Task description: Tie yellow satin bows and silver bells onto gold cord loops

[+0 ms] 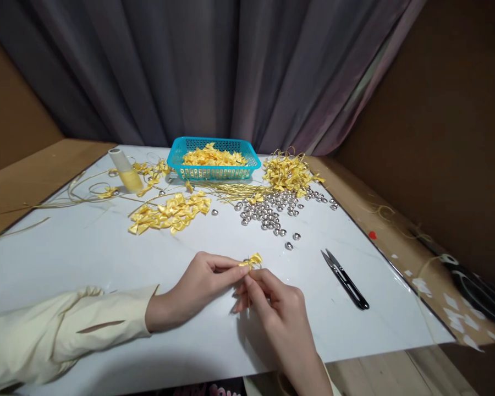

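Observation:
My left hand (pixel 196 289) pinches a small yellow ribbon bow (pixel 252 260) by its side, just above the white tabletop (pixel 86 258). My right hand (pixel 274 308) meets it from below, fingers pressed together at the bow's underside. Both hands are closed around the same bow near the table's front middle. A pile of yellow bows (pixel 171 212) lies beyond my left hand. Silver bells (pixel 268 212) are scattered beyond my right hand.
A teal basket (pixel 177 160) full of yellow bows stands at the back. Beside it lie another heap of bows with gold strings (pixel 291 171), a glue bottle (pixel 126 170) on its side and loose ribbon strips (pixel 37 206). Black thread snips (pixel 345 279) lie right of my hands.

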`<move>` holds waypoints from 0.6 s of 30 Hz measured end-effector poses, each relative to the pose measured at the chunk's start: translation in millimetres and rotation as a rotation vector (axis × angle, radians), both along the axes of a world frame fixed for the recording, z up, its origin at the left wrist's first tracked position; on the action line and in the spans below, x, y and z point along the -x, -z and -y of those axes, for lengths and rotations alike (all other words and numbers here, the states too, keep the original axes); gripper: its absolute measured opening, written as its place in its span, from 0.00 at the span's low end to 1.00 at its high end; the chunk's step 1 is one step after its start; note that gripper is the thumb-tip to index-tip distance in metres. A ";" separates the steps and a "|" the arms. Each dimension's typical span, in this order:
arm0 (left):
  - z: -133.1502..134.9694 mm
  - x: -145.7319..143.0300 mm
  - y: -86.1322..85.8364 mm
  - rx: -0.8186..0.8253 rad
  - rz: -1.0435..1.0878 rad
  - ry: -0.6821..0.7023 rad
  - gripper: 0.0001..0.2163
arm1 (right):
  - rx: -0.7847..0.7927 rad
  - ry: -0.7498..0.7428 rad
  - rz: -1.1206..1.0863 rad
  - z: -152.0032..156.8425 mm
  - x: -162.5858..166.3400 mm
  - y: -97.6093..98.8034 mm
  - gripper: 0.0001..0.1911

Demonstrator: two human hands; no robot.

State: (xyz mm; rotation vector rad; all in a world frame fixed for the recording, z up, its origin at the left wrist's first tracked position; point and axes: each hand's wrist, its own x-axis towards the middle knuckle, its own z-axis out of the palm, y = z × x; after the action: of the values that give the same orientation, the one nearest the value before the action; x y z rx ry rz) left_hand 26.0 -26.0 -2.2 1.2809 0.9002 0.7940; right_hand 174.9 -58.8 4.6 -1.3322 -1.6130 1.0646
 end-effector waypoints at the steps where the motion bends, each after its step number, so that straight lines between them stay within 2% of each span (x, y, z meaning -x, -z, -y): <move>1: 0.0 -0.6 -0.7 0.002 -0.006 -0.007 0.14 | -0.002 0.003 0.002 0.0 0.3 0.0 0.14; 8: -1.4 -3.7 -5.4 -0.012 -0.087 -0.063 0.15 | -0.020 0.012 0.021 0.6 3.5 3.9 0.14; 13: -2.2 -1.8 -3.7 -0.079 -0.217 -0.130 0.12 | -0.088 0.011 0.070 7.5 -3.0 1.8 0.08; 18: -1.0 -1.7 -5.3 -0.056 -0.219 -0.164 0.11 | -0.254 0.295 0.194 6.9 -21.4 5.1 0.06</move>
State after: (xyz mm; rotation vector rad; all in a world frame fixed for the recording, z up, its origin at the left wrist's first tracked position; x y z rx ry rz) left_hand 27.7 -25.0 3.1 1.3736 1.1779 0.8220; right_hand 196.2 -65.6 -0.5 -1.4758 -1.5676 0.5494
